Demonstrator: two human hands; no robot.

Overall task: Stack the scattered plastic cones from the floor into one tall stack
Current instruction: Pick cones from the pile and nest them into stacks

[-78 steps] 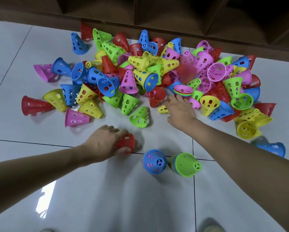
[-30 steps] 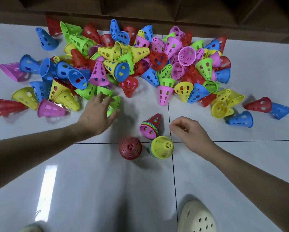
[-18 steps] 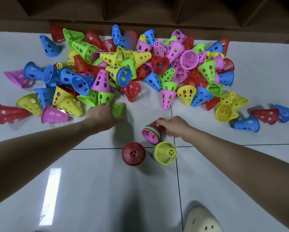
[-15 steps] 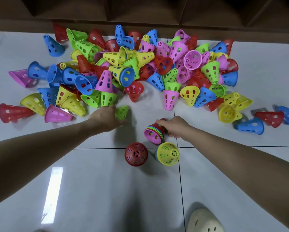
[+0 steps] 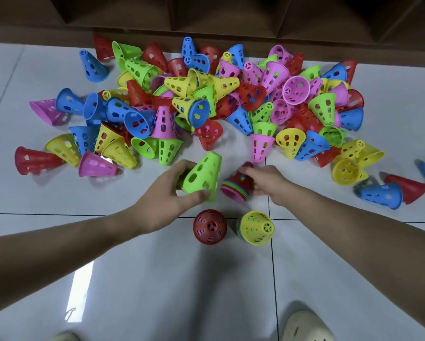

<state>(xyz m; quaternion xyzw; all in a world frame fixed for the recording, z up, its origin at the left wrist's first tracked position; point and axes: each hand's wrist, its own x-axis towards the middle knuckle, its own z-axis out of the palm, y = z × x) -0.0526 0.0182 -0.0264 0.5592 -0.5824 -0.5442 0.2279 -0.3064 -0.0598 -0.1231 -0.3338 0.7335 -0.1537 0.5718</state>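
Bare floor tiles (image 5: 157, 279) are left open near the feet; passage ahead is blocked by the cone pile (image 5: 206, 102), red cone (image 5: 209, 226) and yellow stack (image 5: 255, 227).

Glossy white tiled floor (image 5: 157, 279), light glare; dark wooden shelving (image 5: 231, 16) behind.

the cone (image 5: 203, 177) in the left hand (image 5: 166, 201) is lime green. right of it, the short stack (image 5: 238, 184) shows red over green, blue and pink rims. nearer than the green cone stand a red cone (image 5: 209, 226) and a yellow-topped stack (image 5: 255, 227) on pale grey tiles (image 5: 157, 279).
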